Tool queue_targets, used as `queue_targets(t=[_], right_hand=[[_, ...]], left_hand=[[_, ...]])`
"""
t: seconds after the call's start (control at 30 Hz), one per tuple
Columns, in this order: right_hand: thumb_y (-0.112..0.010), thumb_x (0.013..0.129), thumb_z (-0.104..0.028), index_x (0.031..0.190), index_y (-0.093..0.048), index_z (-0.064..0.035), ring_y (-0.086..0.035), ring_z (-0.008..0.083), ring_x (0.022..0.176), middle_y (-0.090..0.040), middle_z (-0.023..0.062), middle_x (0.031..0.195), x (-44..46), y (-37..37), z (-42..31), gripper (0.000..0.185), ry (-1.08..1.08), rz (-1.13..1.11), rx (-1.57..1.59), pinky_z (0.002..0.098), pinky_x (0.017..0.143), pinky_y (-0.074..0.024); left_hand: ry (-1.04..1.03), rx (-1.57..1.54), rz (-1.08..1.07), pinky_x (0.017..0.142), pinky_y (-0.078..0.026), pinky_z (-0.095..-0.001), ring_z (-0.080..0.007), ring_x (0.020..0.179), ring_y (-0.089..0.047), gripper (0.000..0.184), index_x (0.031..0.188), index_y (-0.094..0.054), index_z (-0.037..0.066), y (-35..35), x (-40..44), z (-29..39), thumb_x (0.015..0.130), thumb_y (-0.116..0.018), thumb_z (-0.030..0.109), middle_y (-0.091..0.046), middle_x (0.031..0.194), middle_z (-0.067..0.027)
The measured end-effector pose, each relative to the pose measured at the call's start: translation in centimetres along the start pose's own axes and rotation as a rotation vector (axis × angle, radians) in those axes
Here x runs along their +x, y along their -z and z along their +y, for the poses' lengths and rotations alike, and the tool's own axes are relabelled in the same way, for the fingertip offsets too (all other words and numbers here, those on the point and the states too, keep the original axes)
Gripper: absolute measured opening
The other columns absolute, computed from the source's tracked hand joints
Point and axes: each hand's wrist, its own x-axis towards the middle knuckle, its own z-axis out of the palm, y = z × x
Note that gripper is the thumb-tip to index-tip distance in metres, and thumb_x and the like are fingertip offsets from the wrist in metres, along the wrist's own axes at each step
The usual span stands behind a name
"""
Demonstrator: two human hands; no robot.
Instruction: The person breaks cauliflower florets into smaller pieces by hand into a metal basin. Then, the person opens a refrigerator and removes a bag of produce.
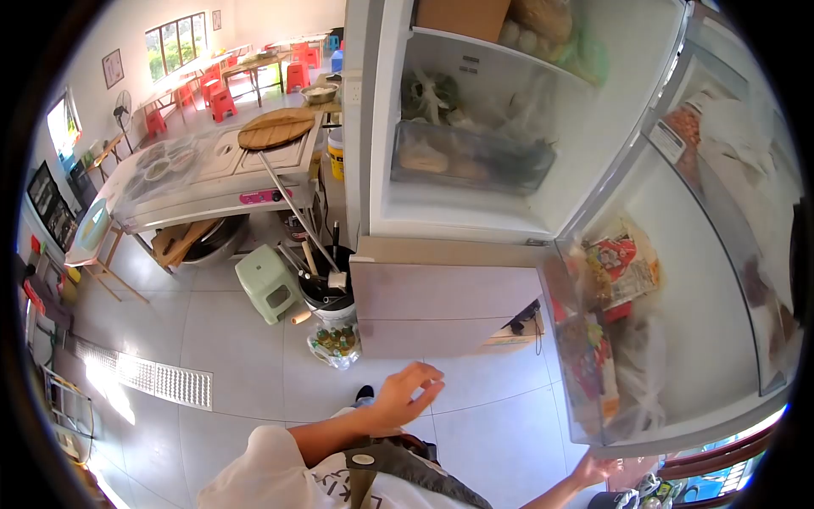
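My left hand (407,396) is raised in front of my body, empty, its fingers curved and thumb apart. At the lower right my right hand (593,467) is at the outer edge of the open refrigerator door (716,288), with its fingers partly hidden. Packets (623,259) and a clear plastic bag (640,373) sit in the door shelves. Inside the refrigerator (610,127), bagged food is on the upper shelf, and a clear drawer (471,165) holds more food. The lower door (445,305) is closed.
Left of the refrigerator stand a black bucket of long-handled tools (326,284), a bag of bottles (337,342) and a tipped green stool (267,284). A steel counter (203,199) carries a round wooden lid (277,128). A floor drain grate (157,376) lies at left.
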Motion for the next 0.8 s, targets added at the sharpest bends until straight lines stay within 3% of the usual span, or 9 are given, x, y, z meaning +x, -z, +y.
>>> queue_targets(t=[0.03,0.13,0.27,0.37,0.47,0.5,0.6,0.7,0.8], right_hand=[[-0.041,0.093,-0.039,0.117,-0.054,0.0009,-0.044,0.0295,0.119,-0.051,0.0139,0.126,1.6,0.1,-0.7,0.049,-0.037,-0.168,0.02,0.0477,0.105,-0.0273],[-0.043,0.092,-0.035,0.109,-0.056,-0.0032,-0.053,0.029,0.1,-0.057,0.0119,0.112,6.2,2.8,-4.6,0.038,0.15,0.36,0.128,0.0449,0.092,-0.0361],[-0.05,0.088,-0.03,0.091,-0.053,-0.0067,-0.053,0.022,0.083,-0.056,0.0082,0.095,10.1,5.9,-7.1,0.024,0.216,0.553,-0.005,0.0343,0.071,-0.0367],[-0.055,0.085,-0.027,0.077,-0.05,-0.0094,-0.053,0.0167,0.071,-0.055,0.0054,0.081,10.2,8.9,-5.5,0.02,0.031,0.602,-0.119,0.0264,0.056,-0.0372],[-0.061,0.083,-0.023,0.064,-0.048,-0.012,-0.053,0.0114,0.058,-0.055,0.0026,0.068,5.3,15.5,0.8,0.025,-0.436,0.458,-0.269,0.0184,0.041,-0.0377],[-0.06,0.083,-0.017,0.064,-0.044,-0.0142,-0.044,0.0096,0.052,-0.044,-0.0024,0.061,3.0,19.2,5.4,0.025,-0.345,0.439,-0.574,0.0194,0.043,-0.0394],[-0.046,0.091,-0.031,0.076,-0.054,-0.0115,-0.046,0.0088,0.056,-0.049,-0.0017,0.062,-2.2,9.1,24.2,0.026,-0.776,0.816,-0.622,0.0211,0.048,-0.0396],[-0.049,0.092,-0.029,0.083,-0.058,-0.0032,-0.049,0.0084,0.059,-0.054,0.0021,0.067,-2.2,-5.2,36.1,0.029,-0.838,0.515,-1.028,0.0207,0.052,-0.0388],[-0.055,0.088,-0.015,0.092,-0.062,-0.001,-0.056,0.0115,0.061,-0.061,0.0059,0.073,0.1,-11.0,40.6,0.016,-0.631,-0.146,-1.436,0.0234,0.056,-0.0451]], left_hand=[[-0.003,0.041,0.04,0.057,-0.048,-0.0278,-0.0191,0.064,-0.059,0.016,0.094,-0.056,0.002,0.6,0.7,-0.8,0.08,-0.063,0.006,-0.058,0.086,-0.0098],[0.03,0.141,0.146,0.058,-0.047,-0.0276,-0.0193,0.064,-0.058,0.014,0.094,-0.056,0.002,2.9,3.2,-4.0,0.08,-0.061,0.004,-0.058,0.083,-0.0095],[0.129,0.19,0.289,0.059,-0.045,-0.0259,-0.0167,0.063,-0.056,0.013,0.093,-0.056,0.001,5.8,7.2,-8.7,0.081,-0.059,0.003,-0.058,0.08,-0.0079],[0.096,0.19,0.394,0.062,-0.044,-0.0251,-0.0141,0.067,-0.055,0.012,0.093,-0.055,0.0,7.9,11.5,-10.0,0.081,-0.058,0.002,-0.057,0.081,-0.007],[0.065,0.24,0.527,0.07,-0.042,-0.026,-0.0141,0.081,-0.053,0.018,0.099,-0.053,0.0,10.1,15.2,-12.1,0.081,-0.058,0.001,-0.055,0.093,-0.0084],[0.067,0.261,0.581,0.074,-0.042,-0.0265,-0.0144,0.087,-0.053,0.022,0.102,-0.053,-0.001,10.5,16.3,-13.0,0.081,-0.058,0.001,-0.054,0.099,-0.0092],[0.009,0.305,0.729,0.087,-0.037,-0.0302,-0.0187,0.108,-0.044,0.041,0.116,-0.045,0.0,11.4,19.6,-14.5,0.079,-0.061,0.003,-0.044,0.118,-0.0121],[-0.114,0.33,0.753,0.094,-0.032,-0.0335,-0.0213,0.118,-0.035,0.057,0.125,-0.036,0.0,11.7,22.5,-15.2,0.076,-0.065,0.007,-0.035,0.127,-0.0127],[-0.114,0.494,0.759,0.096,-0.031,-0.0346,-0.0246,0.12,-0.033,0.069,0.127,-0.03,-0.003,11.6,23.9,-16.5,0.073,-0.069,0.011,-0.034,0.128,-0.0157]])
